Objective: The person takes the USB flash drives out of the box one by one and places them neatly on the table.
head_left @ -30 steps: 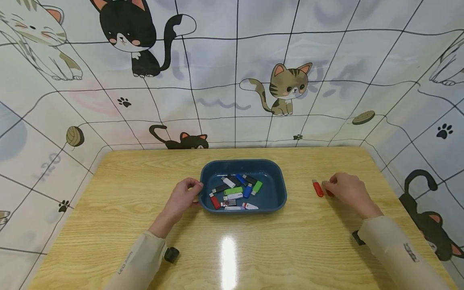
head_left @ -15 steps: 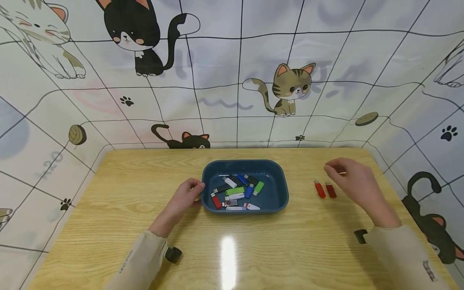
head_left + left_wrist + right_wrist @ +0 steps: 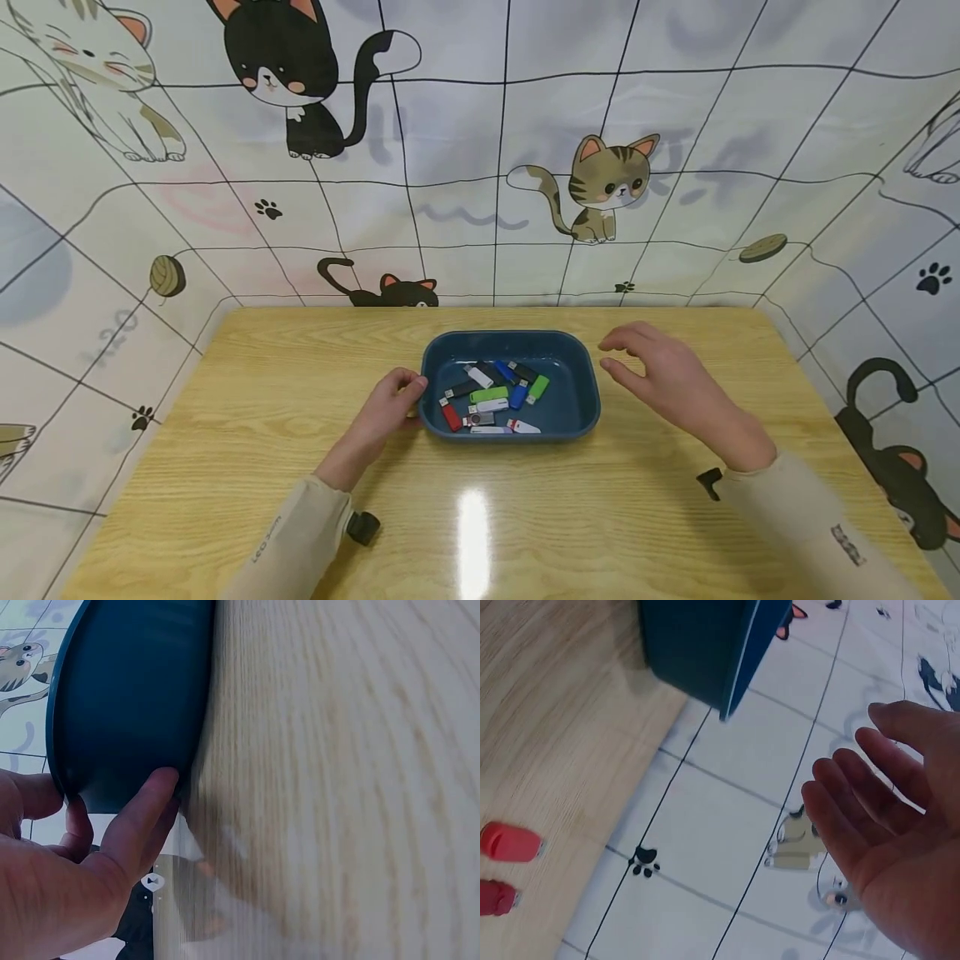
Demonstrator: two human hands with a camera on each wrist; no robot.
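A dark blue tray (image 3: 568,404) on the wooden table holds several USB sticks, among them a red one (image 3: 451,416), a green one (image 3: 488,395), a blue one (image 3: 518,395) and white and black ones. My left hand (image 3: 380,415) pinches the tray's left rim, thumb on top and fingers against the outer wall (image 3: 135,712). To the right of the tray, my right hand (image 3: 671,387) hovers above the table with fingers apart, holding nothing. In the right wrist view, two more red USB sticks (image 3: 511,843) lie on the table; that hand or its wrist hides them in the head view.
The wooden table (image 3: 262,358) reaches back to a wall cloth (image 3: 450,150) printed with cats and grid lines. Similar cloth stands along the left and right sides. A bright reflection lies on the tabletop in front of the tray.
My right hand has let go of a red USB stick beside the other red one, lifted, and moved left toward the tray while its fingers spread. My left hand has stayed at the rim.
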